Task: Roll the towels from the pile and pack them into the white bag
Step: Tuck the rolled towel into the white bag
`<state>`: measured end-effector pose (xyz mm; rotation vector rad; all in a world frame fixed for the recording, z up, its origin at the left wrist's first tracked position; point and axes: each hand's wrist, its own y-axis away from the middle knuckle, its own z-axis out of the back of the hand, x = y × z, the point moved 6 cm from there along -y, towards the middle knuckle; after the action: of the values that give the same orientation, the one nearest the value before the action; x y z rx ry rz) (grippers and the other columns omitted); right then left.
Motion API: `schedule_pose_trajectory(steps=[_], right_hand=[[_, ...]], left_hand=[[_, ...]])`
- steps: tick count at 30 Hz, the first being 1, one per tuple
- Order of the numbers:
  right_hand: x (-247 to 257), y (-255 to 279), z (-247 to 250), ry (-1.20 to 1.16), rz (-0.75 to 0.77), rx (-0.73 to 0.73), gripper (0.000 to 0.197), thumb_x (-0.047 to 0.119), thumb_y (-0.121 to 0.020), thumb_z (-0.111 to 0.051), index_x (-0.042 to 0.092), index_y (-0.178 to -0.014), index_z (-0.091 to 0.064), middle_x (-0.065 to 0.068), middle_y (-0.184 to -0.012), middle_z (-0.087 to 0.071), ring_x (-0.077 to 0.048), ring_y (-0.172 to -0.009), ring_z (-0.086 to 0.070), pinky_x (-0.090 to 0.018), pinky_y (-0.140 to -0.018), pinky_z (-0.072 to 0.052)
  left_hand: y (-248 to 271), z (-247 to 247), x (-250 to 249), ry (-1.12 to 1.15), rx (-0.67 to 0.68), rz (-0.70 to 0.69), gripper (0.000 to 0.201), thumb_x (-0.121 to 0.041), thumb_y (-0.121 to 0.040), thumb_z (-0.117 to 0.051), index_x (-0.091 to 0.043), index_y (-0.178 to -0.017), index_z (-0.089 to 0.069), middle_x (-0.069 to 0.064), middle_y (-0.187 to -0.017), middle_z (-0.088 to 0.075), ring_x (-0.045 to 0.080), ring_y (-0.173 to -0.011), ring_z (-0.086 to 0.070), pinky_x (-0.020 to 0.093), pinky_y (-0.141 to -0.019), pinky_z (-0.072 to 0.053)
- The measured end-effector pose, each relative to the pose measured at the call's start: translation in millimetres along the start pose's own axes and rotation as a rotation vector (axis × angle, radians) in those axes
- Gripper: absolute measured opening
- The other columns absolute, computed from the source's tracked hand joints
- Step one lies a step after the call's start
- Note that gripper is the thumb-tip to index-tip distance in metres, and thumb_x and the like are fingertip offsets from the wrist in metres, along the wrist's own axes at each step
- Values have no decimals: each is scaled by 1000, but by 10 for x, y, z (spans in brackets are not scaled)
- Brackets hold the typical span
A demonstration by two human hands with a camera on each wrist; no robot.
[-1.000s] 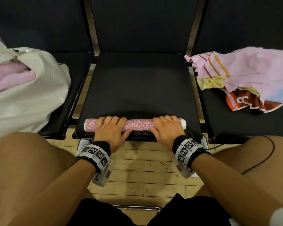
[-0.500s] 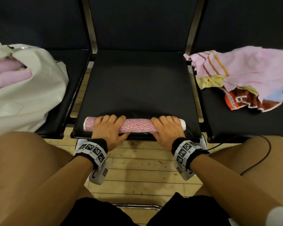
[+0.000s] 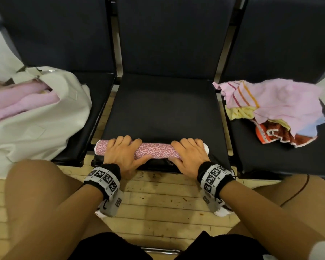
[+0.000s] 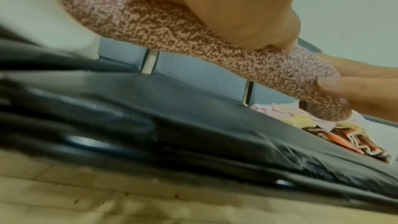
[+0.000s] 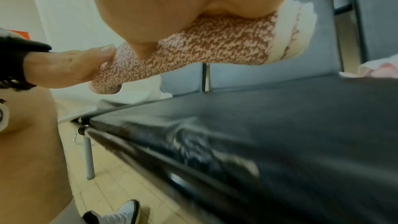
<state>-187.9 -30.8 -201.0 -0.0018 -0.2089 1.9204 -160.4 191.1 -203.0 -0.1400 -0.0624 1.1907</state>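
A rolled towel (image 3: 158,152), speckled pink and red with white ends, lies crosswise at the front edge of the middle black seat (image 3: 163,109). My left hand (image 3: 123,152) grips its left part, fingers curled over the top and thumb on the near side. My right hand (image 3: 189,152) grips the right part the same way. In the wrist views the rolled towel (image 4: 172,28) (image 5: 215,47) looks just clear of the seat. The white bag (image 3: 36,124) sits on the left seat with a pink towel (image 3: 23,102) inside. The pile of towels (image 3: 274,106) lies on the right seat.
Three dark seats with tall backrests stand in a row, with metal frame bars (image 3: 118,53) between them. My bare knees (image 3: 45,194) flank a wooden floor (image 3: 158,203). A white shoe (image 5: 120,214) shows by the seat leg.
Both hands keep their grip on the rolled towel at the seat's front edge. The head view has shifted slightly; nothing else has visibly moved.
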Motion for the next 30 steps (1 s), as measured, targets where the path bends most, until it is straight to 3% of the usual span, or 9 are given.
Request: schedule_pose_trajectory(steps=[5,9,21,30], right_hand=[[265,-432,490,-32,69,-52,61,71,-90,-32,25,-122,-56,7,-96,-55,-17,-87,-49,-39,-87,-36],[524,-871,744,-5,86,-50,58,65,-95,-24,27,-125,-55,5,-101,-57,-20,-91,-51,-42,-89,-36],[1494,-1980,1211,109,249,-185,38,58,-97,-31,31,-108,-56,9,-88,-52,-17,-79,-49,-39,-80,-36],[2275,-2658,1179,149,337,-208,30,45,-95,-38,27,-113,-55,5,-92,-54,-21,-83,-48,-41,-83,-35]], left_hand=[[-107,476,377,-24,-81,40,75,-83,-85,-17,-30,-117,-59,-1,-96,-56,25,-93,-53,42,-83,-36],[-192,850,760,-30,-164,76,67,-80,-85,-28,-29,-113,-60,1,-94,-55,27,-90,-53,43,-81,-39],[-188,1388,1969,-24,-233,244,76,-83,-85,-18,-27,-112,-62,2,-96,-58,28,-90,-53,44,-79,-37],[-188,1358,2897,1,-248,351,68,-74,-82,-34,-24,-123,-58,3,-104,-56,26,-96,-51,45,-88,-36]])
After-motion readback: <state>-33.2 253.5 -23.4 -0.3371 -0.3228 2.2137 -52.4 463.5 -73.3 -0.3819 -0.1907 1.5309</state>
